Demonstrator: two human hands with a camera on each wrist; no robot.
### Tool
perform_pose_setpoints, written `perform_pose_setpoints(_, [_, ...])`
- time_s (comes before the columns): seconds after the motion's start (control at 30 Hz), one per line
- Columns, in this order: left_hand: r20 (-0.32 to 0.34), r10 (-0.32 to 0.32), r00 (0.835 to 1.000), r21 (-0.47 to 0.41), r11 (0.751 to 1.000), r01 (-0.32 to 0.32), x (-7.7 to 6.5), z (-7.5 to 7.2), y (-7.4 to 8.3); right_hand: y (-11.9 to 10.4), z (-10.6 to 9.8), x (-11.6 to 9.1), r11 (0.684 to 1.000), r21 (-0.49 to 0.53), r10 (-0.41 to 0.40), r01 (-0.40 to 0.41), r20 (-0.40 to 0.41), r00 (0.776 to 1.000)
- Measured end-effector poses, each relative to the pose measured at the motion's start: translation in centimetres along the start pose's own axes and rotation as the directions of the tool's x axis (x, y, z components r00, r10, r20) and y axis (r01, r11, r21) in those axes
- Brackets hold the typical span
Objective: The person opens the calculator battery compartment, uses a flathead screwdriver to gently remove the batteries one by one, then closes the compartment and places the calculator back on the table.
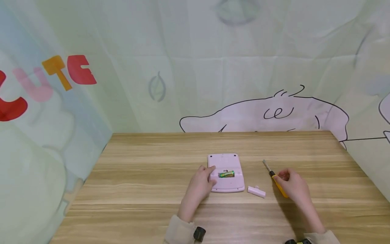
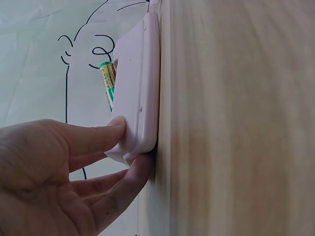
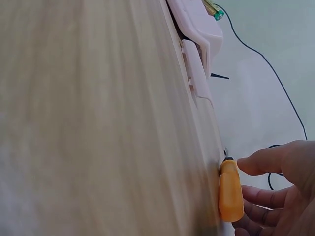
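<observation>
A pale pink calculator (image 1: 226, 184) lies on the table with its back up and its battery compartment uncovered. In that compartment a green-and-gold battery (image 1: 226, 174) sits tilted, one end raised above the casing in the left wrist view. My left hand (image 1: 199, 184) holds the calculator by its left edge, thumb (image 2: 117, 129) on the back and a finger at the side. To the right, a screwdriver (image 3: 231, 194) with an orange handle rests on the table, shaft pointing away. My right hand (image 1: 294, 184) is around its handle, fingers loosely bent and thumb tip right at the neck.
Between the calculator and the screwdriver lies the small pink battery cover (image 1: 256, 191), its tab facing away. The wooden table (image 1: 146, 169) reaches back to a printed cloth (image 1: 195, 67) hanging behind it.
</observation>
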State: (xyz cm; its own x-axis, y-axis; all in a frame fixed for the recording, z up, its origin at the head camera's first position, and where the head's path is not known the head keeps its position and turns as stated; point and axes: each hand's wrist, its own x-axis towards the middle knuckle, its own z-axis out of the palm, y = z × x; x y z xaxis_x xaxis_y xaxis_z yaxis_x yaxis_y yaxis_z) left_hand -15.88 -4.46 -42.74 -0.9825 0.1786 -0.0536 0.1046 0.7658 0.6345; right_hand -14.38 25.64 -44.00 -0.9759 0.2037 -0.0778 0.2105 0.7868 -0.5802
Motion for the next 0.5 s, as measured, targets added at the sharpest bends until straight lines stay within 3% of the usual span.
perform_pose_setpoints(0.5, [0.004, -0.007, 1.000, 0.006, 1.000, 0.007, 0.03, -0.05, 0.03, -0.42, -0.24, -0.01, 0.999, 0.041, -0.017, 0.018, -0.022, 1.000])
